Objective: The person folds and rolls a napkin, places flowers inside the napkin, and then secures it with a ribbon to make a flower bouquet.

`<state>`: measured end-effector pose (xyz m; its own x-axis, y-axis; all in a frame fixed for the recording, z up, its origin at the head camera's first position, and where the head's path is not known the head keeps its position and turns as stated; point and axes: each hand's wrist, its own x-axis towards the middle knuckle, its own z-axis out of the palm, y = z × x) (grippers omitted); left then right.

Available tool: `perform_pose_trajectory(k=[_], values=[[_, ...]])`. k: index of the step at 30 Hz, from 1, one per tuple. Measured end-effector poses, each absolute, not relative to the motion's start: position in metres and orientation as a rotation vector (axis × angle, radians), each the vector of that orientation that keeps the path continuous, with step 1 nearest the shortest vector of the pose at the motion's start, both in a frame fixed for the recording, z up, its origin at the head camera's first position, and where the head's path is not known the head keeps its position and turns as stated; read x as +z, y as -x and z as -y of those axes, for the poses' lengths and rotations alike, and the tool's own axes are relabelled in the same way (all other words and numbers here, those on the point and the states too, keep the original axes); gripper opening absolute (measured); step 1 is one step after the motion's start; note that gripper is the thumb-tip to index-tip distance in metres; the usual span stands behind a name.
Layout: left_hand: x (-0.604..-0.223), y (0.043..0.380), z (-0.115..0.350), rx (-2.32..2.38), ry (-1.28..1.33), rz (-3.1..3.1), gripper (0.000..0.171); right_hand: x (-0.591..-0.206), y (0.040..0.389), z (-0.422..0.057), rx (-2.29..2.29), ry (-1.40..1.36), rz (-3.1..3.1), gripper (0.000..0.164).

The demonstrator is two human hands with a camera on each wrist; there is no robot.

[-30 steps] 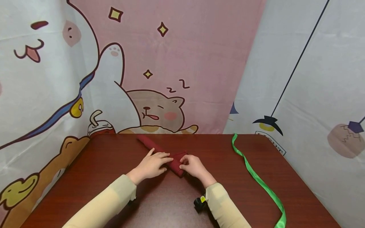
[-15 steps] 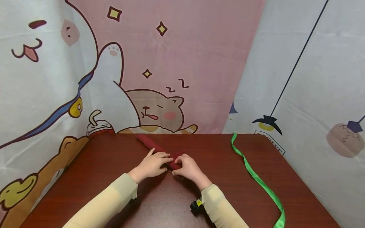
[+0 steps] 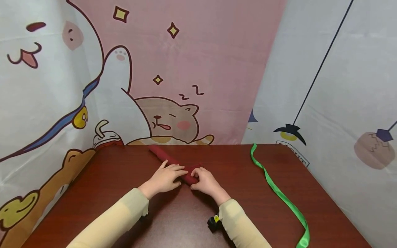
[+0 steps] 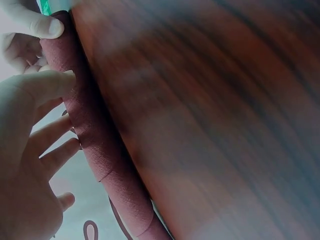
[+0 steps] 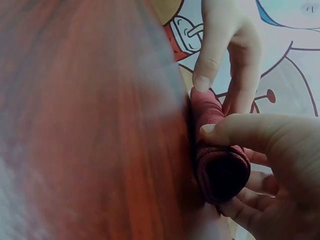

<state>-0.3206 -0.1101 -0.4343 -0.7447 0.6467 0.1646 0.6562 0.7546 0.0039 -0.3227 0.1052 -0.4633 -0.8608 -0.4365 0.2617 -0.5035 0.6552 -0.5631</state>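
Note:
A rolled dark red cloth (image 3: 163,155) lies slantwise on the table, from the far edge toward the middle. My left hand (image 3: 164,177) rests over its middle, fingers spread and fairly straight on top, thumb on the near side. At the near end, my right hand (image 3: 206,181) grips the roll with its thumb on one side and bent fingers round the other. The right wrist view looks into the hollow end of the rolled cloth (image 5: 207,107). A thin flap of it shows beyond the right fingers in the head view. Wrap edges cross the cloth (image 4: 102,145) in the left wrist view.
A long green ribbon (image 3: 291,207) runs down the right side of the brown wooden table (image 3: 124,165). Behind the table hangs a cartoon-printed curtain (image 3: 217,69). A small black camera (image 3: 213,224) sits under the right wrist.
My right hand has moved left along the near end and closed more firmly around the roll, and the near end has shifted slightly. My left hand has stayed in place.

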Motion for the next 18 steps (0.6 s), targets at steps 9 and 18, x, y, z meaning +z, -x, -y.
perform_pose_trajectory(k=[9, 18], values=[[-0.436, 0.321, 0.108, -0.096, 1.044, 2.767, 0.050, -0.460, 0.325, -0.112, 1.280, -0.656, 2.791, 0.024], [-0.437, 0.321, 0.104, -0.124, 1.058, 2.742, 0.055, -0.459, 0.329, -0.121, 1.284, -0.602, 2.798, 0.024]])
